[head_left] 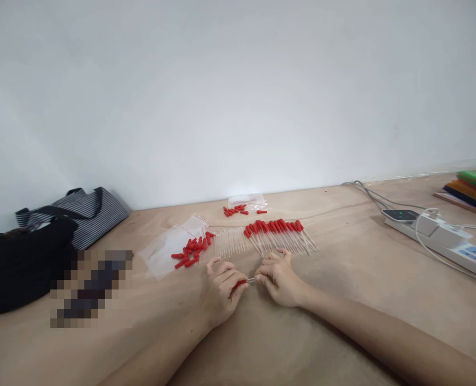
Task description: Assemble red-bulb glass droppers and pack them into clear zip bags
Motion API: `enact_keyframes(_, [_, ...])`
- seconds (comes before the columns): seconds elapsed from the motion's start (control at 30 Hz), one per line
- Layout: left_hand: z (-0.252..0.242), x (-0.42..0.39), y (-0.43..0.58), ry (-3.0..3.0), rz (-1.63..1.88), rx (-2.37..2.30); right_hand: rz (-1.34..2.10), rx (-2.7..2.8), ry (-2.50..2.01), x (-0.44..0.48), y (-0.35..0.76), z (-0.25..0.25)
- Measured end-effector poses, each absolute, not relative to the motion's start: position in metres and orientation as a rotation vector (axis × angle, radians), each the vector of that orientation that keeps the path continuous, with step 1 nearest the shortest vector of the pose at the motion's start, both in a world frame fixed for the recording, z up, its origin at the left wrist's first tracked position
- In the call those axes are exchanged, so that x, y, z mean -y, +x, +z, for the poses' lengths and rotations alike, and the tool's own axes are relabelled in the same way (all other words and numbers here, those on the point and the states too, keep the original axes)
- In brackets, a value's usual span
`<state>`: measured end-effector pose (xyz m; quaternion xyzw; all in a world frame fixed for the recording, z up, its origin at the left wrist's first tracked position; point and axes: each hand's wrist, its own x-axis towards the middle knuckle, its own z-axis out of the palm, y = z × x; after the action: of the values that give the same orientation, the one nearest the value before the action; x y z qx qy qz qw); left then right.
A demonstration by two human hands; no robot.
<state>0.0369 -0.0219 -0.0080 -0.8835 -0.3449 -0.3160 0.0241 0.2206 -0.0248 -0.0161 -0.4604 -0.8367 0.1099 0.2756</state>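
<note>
My left hand (224, 287) pinches a red rubber dropper bulb (240, 283), most of it covered by the fingers. From its mouth a clear glass dropper tube (251, 280) runs across to my right hand (276, 279), whose fingertips are closed on it. How deep the tube sits in the bulb I cannot tell. Just beyond the hands lies a row of bare glass tubes (230, 242). To its right are several droppers fitted with red bulbs (280, 228), side by side. Loose red bulbs (191, 249) are heaped on a clear plastic bag (159, 254) at the left.
More red bulbs (233, 210) and thin tubes lie by a small bag (243, 200) near the wall. A striped bag (103, 217) and black cloth (28, 268) occupy the left. On the right are a power strip (471, 252) with cables and coloured stacked items (473, 190).
</note>
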Motion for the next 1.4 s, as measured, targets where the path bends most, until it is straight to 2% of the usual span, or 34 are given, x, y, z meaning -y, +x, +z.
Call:
enact_keyframes(0.27, [-0.007, 0.022, 0.038, -2.724, -1.013, 1.078, 0.455, 2.224, -1.303, 0.024, 0.219, -0.014])
enact_keyframes(0.6, [-0.008, 0.014, 0.032, -2.695, -1.075, 1.150, 0.463, 2.194, -1.293, 0.022, 0.220, -0.010])
enact_keyframes(1.13, [-0.005, 0.017, 0.036, -2.654, -1.144, 0.985, 0.675, 2.130, -1.307, 0.022, 0.217, -0.017])
enact_keyframes(1.4, [-0.011, 0.012, 0.031, -2.647, -1.050, 1.129, 0.303, 2.378, -1.204, 0.022, 0.226, 0.003])
